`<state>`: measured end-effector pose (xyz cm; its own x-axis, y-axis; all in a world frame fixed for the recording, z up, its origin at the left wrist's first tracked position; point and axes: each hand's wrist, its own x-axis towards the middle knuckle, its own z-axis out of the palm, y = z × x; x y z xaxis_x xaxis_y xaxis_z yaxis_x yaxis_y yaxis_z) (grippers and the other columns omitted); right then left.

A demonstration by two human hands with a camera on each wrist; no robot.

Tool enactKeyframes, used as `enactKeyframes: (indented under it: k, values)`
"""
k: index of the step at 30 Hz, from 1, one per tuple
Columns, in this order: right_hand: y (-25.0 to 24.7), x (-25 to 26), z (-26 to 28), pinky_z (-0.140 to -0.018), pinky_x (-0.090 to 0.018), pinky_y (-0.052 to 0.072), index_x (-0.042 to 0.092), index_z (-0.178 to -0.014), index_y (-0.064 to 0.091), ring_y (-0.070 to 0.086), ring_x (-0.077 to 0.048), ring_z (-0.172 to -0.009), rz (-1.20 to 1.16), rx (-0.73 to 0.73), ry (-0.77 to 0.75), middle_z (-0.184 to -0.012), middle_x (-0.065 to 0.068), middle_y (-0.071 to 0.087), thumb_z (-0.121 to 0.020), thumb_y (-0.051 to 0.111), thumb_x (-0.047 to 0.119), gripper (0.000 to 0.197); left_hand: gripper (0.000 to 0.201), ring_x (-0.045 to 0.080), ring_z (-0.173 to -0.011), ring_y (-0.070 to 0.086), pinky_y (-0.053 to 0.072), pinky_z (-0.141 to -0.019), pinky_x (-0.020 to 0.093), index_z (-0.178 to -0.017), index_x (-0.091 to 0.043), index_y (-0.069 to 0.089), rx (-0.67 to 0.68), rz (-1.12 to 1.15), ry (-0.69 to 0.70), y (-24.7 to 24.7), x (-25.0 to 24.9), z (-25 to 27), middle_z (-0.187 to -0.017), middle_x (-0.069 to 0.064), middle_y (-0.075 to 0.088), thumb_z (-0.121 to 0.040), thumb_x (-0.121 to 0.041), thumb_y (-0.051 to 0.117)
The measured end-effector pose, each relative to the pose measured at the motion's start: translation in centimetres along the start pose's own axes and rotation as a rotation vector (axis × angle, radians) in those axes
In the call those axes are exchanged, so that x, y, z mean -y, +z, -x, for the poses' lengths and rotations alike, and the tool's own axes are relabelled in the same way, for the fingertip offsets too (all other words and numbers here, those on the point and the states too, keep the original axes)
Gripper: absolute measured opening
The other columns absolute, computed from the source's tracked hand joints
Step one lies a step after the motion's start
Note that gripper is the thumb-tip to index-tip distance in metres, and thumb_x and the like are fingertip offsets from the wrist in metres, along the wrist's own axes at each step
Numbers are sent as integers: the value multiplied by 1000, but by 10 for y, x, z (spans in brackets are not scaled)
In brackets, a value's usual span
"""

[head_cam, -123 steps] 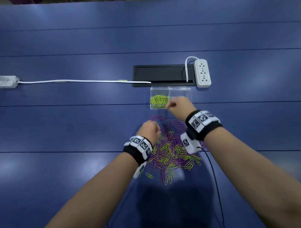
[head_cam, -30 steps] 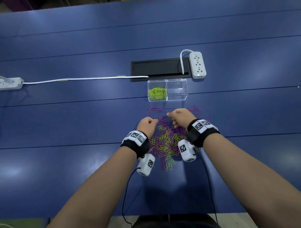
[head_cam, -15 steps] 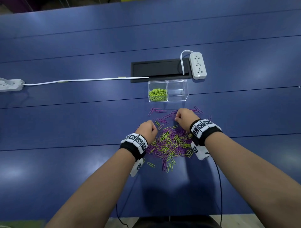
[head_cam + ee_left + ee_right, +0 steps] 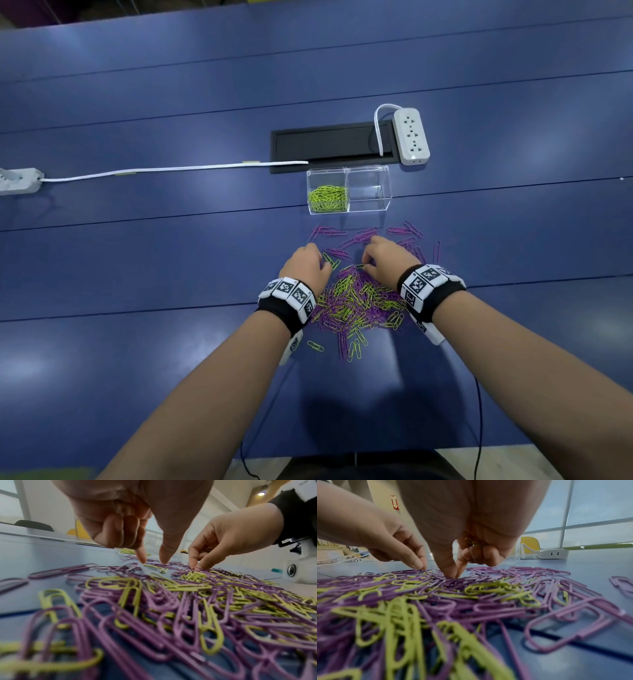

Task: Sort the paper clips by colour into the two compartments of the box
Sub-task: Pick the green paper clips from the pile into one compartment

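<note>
A clear two-compartment box (image 4: pixel 348 171) stands beyond the pile. Its left compartment holds green clips (image 4: pixel 327 198); its right compartment (image 4: pixel 369 190) holds none. A mixed heap of purple and green paper clips (image 4: pixel 356 303) lies between my wrists. My left hand (image 4: pixel 153 561) points thumb and forefinger down, slightly apart, at a single green clip (image 4: pixel 155 567); its other fingers are curled. My right hand (image 4: pixel 455 576) pinches into the heap's far edge, while its curled fingers keep a few green clips (image 4: pixel 471 542) against the palm.
Loose purple clips (image 4: pixel 400 231) are scattered between heap and box. A black cable tray (image 4: pixel 332 144) and a white power strip (image 4: pixel 411 135) lie behind the box. A white cable (image 4: pixel 171 169) runs left to another strip (image 4: pixel 17 180).
The right hand, up at the box four seconds ago, has come back and dropped onto the heap's far edge. The left hand has crept slightly forward and extended thumb and forefinger.
</note>
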<state>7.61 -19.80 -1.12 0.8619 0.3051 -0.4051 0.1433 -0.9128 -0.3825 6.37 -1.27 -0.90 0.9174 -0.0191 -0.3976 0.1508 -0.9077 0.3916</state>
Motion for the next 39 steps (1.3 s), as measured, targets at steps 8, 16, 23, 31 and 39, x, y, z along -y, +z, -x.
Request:
enactKeyframes:
  k: [8,16,23,31,39]
  values:
    - [0,-2,5,-64,-29,44,7,-84,59,57,-24,-74,-302,-102,160,-82,-7,60,-88,55,17,12,37,30,-109,56,46,-87,40,-119,-8,48,1,-65,65,14,-13,-7,-123,11,53,-92,-32,56]
    - [-3,-3,-1,-51,-26,36,17,-85,64,43,-14,-52,-800,-63,259,-68,2,55,-92,36,9,30,25,33,-106,55,46,-82,41,-117,-4,49,40,-218,144,15,-18,-12,-122,14,52,-97,-16,40]
    - [-1,15,-5,-71,-24,43,12,-88,66,55,-13,-77,-313,1,65,-82,5,60,-84,63,19,9,28,34,-110,52,43,-85,41,-118,-2,45,74,-216,102,10,-14,-12,-124,16,49,-96,-19,39]
    - [3,4,9,-78,-27,46,13,-89,66,52,-14,-80,-157,46,25,-86,4,57,-84,58,15,9,18,24,-71,48,34,-61,30,-84,-8,45,-173,309,-10,-16,-10,-25,-78,5,52,-96,-19,39]
    - [-3,12,1,-81,-29,47,16,-98,64,58,-22,-90,-145,-34,-42,-99,-4,61,-87,56,15,14,21,29,-89,55,46,-78,36,-95,-1,58,-202,98,180,-61,-51,-81,-97,14,60,-93,-10,39]
